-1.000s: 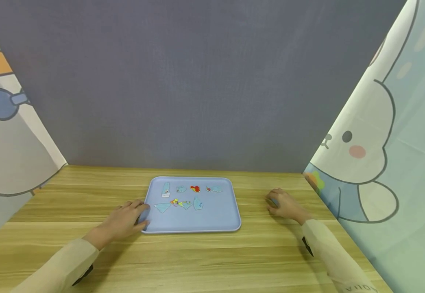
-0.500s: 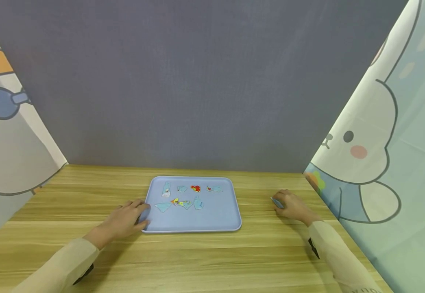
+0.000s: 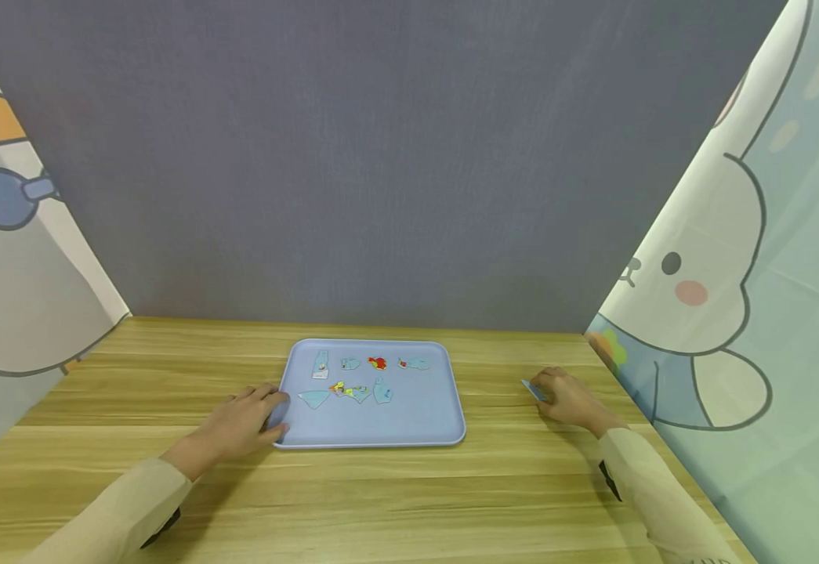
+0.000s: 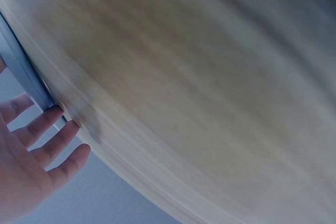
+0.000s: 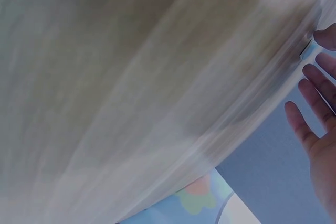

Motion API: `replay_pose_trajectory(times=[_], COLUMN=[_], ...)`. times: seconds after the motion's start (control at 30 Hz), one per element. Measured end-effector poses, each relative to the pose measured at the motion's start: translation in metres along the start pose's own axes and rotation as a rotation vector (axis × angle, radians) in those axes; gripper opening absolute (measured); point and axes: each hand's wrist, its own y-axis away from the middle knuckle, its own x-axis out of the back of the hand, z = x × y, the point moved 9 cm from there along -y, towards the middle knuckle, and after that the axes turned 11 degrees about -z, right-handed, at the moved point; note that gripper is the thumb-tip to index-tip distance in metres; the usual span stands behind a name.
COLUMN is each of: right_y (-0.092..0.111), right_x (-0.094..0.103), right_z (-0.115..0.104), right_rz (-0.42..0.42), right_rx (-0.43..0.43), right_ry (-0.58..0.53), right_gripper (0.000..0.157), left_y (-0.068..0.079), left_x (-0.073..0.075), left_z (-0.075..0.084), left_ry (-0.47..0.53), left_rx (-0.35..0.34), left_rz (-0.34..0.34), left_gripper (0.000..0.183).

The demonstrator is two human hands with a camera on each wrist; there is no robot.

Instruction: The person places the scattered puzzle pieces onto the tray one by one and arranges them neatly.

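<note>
A light blue tray (image 3: 409, 415) lies on the wooden table with several flat, irregular puzzle pieces on it. Among these are a red piece (image 3: 377, 363), a yellow-and-blue piece (image 3: 350, 392) and plain light blue ones. My left hand (image 3: 243, 423) rests at the tray's left edge, its fingers loosely extended against the rim; the left wrist view shows the fingertips by the rim (image 4: 23, 69). To the right of the tray, my right hand (image 3: 570, 401) pinches a light blue puzzle piece (image 3: 532, 389) close to the tabletop. The right wrist view shows only a sliver of that piece (image 5: 307, 49).
The wooden tabletop (image 3: 367, 501) spreads around the tray. Behind it stands a dark grey panel (image 3: 367, 172). Cartoon-printed sheets flank both sides, with a rabbit print (image 3: 684, 313) on the right.
My right hand has shifted slightly right and toward me, and more of the light blue puzzle piece shows at its fingertips. The left hand and tray have stayed put.
</note>
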Motion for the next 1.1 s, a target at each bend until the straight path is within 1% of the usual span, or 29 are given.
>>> replay_pose_trajectory(times=[0.27, 0.47, 0.93, 1.1], right_y=[0.0011, 0.0001, -0.0032, -0.0036], right_x=[-0.0012, -0.0016, -0.0024, -0.0021], right_z=[0.0005, 0.0008, 0.0002, -0.0001], right_rz=[-0.008, 0.002, -0.017, 0.001], right_rx=[-0.017, -0.014, -0.023, -0.013], right_ry=[-0.011, 0.001, -0.008, -0.008], right_gripper=[0.034, 0.032, 0.030, 0.029], left_y=[0.0004, 0.0008, 0.0007, 0.0007], left_x=[-0.0013, -0.0013, -0.0030, -0.0028], left_z=[-0.0014, -0.0016, -0.0022, -0.0024], left_ry=[0.002, 0.008, 0.006, 0.009], left_rx=[0.006, 0.007, -0.001, -0.001], left_rz=[0.004, 0.013, 0.002, 0.000], left_gripper=[0.047, 0.047, 0.047, 0.048])
